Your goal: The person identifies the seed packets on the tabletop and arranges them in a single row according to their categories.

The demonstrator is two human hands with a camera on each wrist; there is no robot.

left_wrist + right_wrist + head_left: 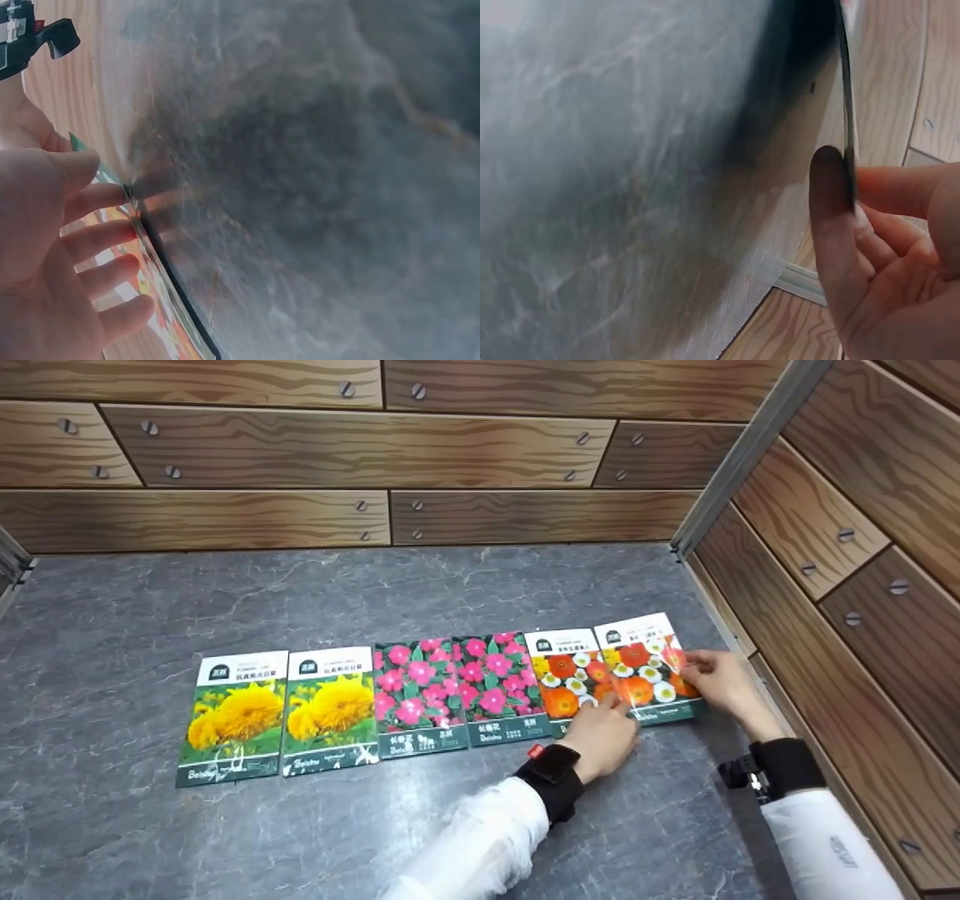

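Observation:
A row of flower seed packets lies on the grey marbled table. At its right end, my right hand (726, 687) pinches the right edge of a seed packet with orange and white flowers (637, 661). The right wrist view shows that packet edge-on (847, 97), between thumb and forefinger. My left hand (606, 736) rests its fingertips near the seam between this packet and a matching seed packet (561, 666) to its left. In the left wrist view, the fingers of the left hand (52, 240) are spread and fairly straight against the packets. The left hand covers the matching packet's lower right part.
Two pink-flower packets (417, 690) (495, 679) and two yellow-flower packets (238, 712) (330, 705) continue the row leftward. Wood-patterned walls (360, 450) stand behind and on the right (840, 607). The grey table (225, 840) extends around the row.

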